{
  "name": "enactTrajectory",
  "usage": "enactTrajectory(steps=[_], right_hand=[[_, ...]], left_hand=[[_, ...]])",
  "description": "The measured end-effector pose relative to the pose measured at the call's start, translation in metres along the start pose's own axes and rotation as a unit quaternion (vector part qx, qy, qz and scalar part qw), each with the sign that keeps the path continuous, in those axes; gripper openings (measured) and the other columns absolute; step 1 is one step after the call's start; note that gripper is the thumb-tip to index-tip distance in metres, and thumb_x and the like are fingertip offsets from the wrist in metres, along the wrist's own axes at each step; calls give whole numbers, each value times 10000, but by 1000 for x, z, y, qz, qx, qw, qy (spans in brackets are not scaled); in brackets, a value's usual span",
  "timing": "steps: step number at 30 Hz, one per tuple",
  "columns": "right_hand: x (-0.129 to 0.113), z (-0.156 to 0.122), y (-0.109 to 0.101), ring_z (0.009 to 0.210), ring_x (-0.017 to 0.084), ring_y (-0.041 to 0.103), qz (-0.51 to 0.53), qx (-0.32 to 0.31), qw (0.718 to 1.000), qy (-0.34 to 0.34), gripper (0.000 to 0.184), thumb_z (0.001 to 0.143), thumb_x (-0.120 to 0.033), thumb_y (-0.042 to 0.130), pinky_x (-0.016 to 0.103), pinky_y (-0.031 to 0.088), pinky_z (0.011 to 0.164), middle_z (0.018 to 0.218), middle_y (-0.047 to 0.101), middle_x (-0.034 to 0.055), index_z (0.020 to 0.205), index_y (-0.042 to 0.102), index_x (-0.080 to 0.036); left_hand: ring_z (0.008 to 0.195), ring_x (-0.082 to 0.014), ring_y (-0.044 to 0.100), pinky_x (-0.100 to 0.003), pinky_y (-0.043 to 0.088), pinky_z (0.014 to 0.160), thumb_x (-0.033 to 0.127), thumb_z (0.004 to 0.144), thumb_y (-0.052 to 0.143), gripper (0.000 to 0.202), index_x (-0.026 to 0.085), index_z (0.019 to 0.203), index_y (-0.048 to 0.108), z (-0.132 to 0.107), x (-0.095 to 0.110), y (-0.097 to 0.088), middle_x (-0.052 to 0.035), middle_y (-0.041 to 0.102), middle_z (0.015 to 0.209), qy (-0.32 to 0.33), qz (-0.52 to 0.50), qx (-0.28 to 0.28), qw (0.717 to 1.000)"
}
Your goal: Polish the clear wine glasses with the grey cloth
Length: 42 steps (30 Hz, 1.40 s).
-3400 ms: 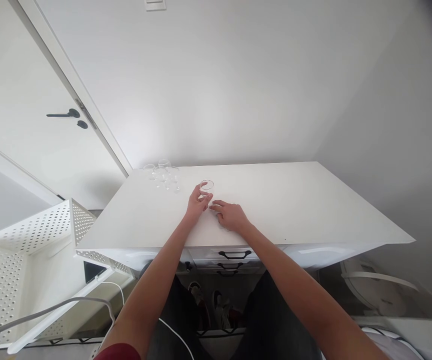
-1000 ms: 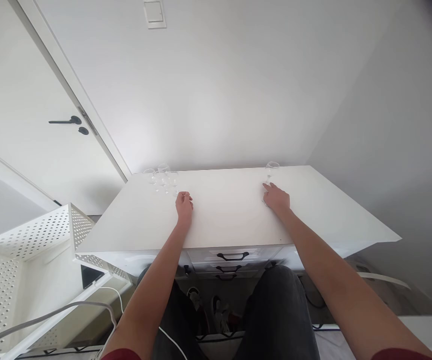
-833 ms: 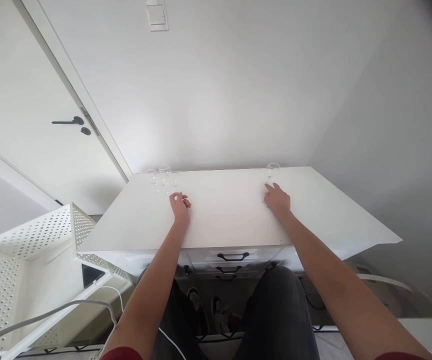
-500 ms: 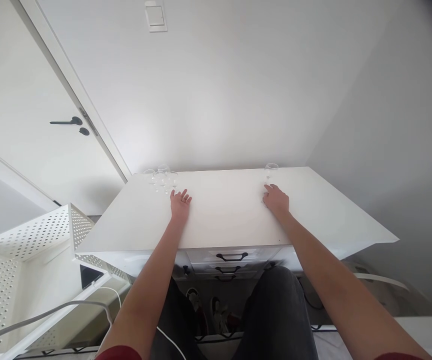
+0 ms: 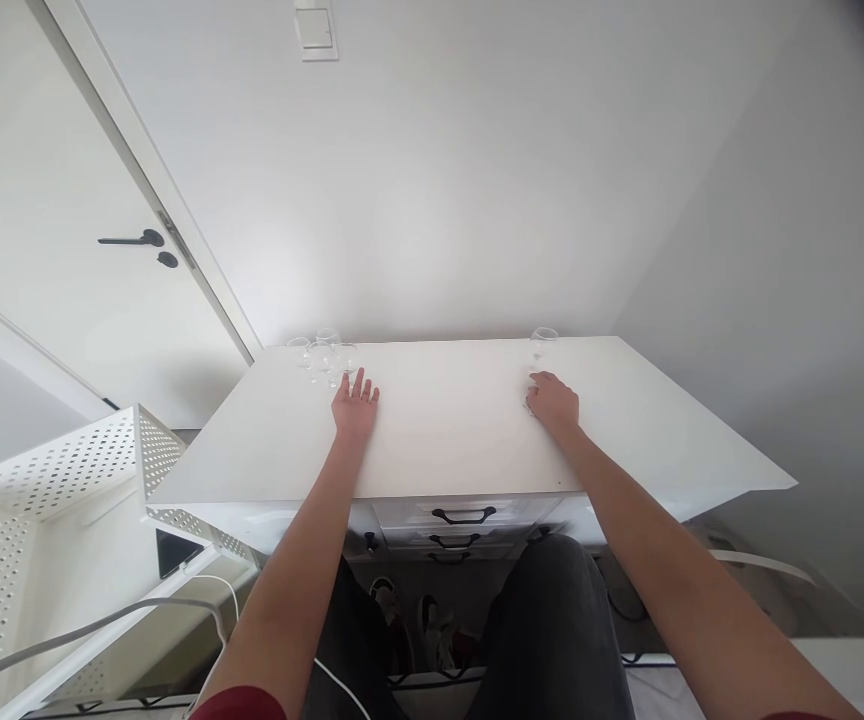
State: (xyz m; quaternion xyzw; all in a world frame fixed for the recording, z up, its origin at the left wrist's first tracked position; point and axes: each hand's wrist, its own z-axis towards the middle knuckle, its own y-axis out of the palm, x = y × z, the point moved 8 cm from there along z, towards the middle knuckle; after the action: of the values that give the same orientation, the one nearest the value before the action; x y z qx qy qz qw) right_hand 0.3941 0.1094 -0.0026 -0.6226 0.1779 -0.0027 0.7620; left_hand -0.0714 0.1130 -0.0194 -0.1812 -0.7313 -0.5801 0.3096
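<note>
My right hand (image 5: 554, 402) is closed low on a clear wine glass (image 5: 544, 346) at the right of the white tabletop. The bowl rises upright beyond my fingers, and the foot is mostly covered by them. On the left, my left hand (image 5: 355, 408) rests palm up with fingers apart, holding nothing. Its fingertips are just in front of a cluster of several clear wine glasses (image 5: 321, 358) near the back left edge. I cannot tell whether the fingers touch the closest glass.
The white cabinet top (image 5: 454, 430) stands against the wall, with dark-handled drawers (image 5: 463, 516) below. At left are a perforated white rack (image 5: 64, 450), a grey cable (image 5: 102, 625) and a door handle (image 5: 132, 239). My knees are under the front edge.
My left hand has shifted slightly left and turned, its fingers now straighter and pointing at the glass cluster. My right hand stays at its glass with almost no movement.
</note>
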Motion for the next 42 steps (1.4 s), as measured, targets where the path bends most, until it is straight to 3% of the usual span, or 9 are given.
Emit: enactTrajectory(steps=[4,12,19,22,26,31,34,37,42], right_hand=[[0,0,0,1169,269,674,5,1,1000,1,534,996,-279,352,400,541,949,1580,521,74,1466,603,-247],[0,1,2,1129,264,686,0,-2,1000,-1,517,991,-256,344,402,537,928,1539,564,78,1415,638,-237],[-5,-6,-1,984,251,696,-8,5,1000,-7,455,982,-231,345,378,524,819,1407,627,117,1280,689,-219],[-17,-16,-8,1060,264,654,17,34,998,-40,417,987,-228,336,370,514,819,1358,626,123,1232,673,-211],[-48,-36,-17,1241,285,527,113,80,986,-96,373,992,-226,314,392,498,942,1361,573,136,1185,633,-216],[-83,-59,-12,1186,274,505,327,147,933,-29,296,989,-309,333,424,463,1024,1204,552,103,1071,611,-244],[-111,-64,5,1000,221,561,498,99,861,-3,266,998,-401,362,365,485,935,1031,579,40,1035,586,-263],[-135,-66,15,862,185,541,590,39,806,-6,232,976,-446,442,307,481,826,904,579,1,933,566,-255],[-141,-67,16,795,165,515,614,18,789,-9,248,949,-468,513,280,467,764,831,557,-20,845,549,-246]], left_hand=[[1083,-166,657,-299,564,865,430,928,654,242,292,1127,653,-4,2,3,-85,624,1446,13,2,-16,1000],[824,-97,644,-244,543,744,510,915,722,336,245,1116,677,-8,-5,13,-106,639,1363,-34,15,-49,998],[748,-102,601,-267,532,744,512,912,722,386,258,1200,691,-20,-10,39,-106,694,1207,-20,111,-153,982],[715,-97,555,-254,502,715,444,893,760,397,246,1232,699,-27,-10,49,-114,707,1194,14,157,-188,969],[697,-97,535,-263,484,706,383,875,789,464,263,1310,677,-32,-12,55,-123,714,1237,29,183,-194,963],[737,-102,584,-261,506,728,494,899,748,480,259,1312,679,-31,-18,54,-118,711,1208,-6,177,-207,962],[761,-115,604,-275,529,769,550,923,699,511,259,1339,647,-30,-22,54,-141,707,1239,-38,155,-217,963],[790,-122,617,-285,537,790,538,935,688,476,281,1332,627,-31,-21,55,-156,682,1336,-47,130,-220,966],[774,-119,597,-279,533,755,528,923,712,459,282,1302,629,-29,-18,54,-156,680,1343,-39,109,-201,973]])
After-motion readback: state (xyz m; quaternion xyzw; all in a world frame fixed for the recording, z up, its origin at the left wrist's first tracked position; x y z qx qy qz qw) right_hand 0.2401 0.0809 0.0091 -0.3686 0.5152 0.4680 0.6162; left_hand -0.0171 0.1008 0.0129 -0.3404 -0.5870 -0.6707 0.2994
